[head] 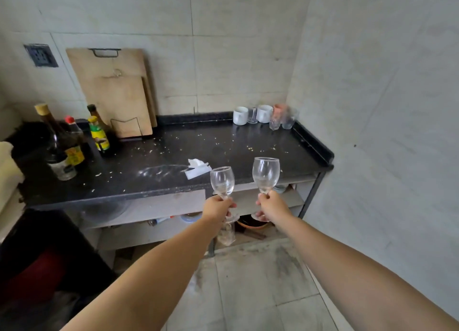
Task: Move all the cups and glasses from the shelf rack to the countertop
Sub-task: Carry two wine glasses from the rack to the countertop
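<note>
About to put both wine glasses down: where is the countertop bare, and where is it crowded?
Bare: the wide middle of the countertop, between the white paper scrap and the cups in the back right corner, with only crumbs on it. Crowded: that corner, and the left end with the bottles and cutting boards.

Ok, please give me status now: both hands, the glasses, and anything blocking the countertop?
Left hand grips one wine glass by stem. Right hand grips second wine glass. Both upright, before countertop edge. White paper scrap lies nearby.
</note>
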`<control>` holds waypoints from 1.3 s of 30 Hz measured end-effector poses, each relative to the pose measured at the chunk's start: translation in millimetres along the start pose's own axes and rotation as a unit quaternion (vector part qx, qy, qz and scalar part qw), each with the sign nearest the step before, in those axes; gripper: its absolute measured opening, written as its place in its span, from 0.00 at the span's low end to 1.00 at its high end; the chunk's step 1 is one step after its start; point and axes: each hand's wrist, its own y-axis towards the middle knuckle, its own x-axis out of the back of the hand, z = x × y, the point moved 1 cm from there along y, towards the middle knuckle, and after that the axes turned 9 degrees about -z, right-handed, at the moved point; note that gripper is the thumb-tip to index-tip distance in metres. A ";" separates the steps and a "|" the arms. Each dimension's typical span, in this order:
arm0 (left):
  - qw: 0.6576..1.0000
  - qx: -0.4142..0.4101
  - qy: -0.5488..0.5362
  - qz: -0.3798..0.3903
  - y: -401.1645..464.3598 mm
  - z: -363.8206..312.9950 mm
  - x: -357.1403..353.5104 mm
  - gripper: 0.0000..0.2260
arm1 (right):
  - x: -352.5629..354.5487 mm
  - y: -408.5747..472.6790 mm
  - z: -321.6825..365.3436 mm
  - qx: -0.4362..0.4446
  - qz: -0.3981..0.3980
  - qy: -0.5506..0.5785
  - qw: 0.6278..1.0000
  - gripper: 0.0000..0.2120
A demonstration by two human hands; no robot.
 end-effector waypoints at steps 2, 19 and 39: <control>1.000 0.014 -0.007 0.006 27.2 -11.7 -17.2 0.08 | -1.1 35.1 7.6 -0.013 0.004 0.002 1.000 0.05; 0.999 0.007 0.006 0.034 311.8 -140.3 -121.1 0.01 | -18.2 322.6 99.5 0.016 -0.079 -0.070 0.994 0.10; 0.989 0.111 0.023 -0.097 537.9 -199.6 -260.7 0.07 | -45.7 621.1 114.0 -0.034 -0.025 0.008 0.999 0.12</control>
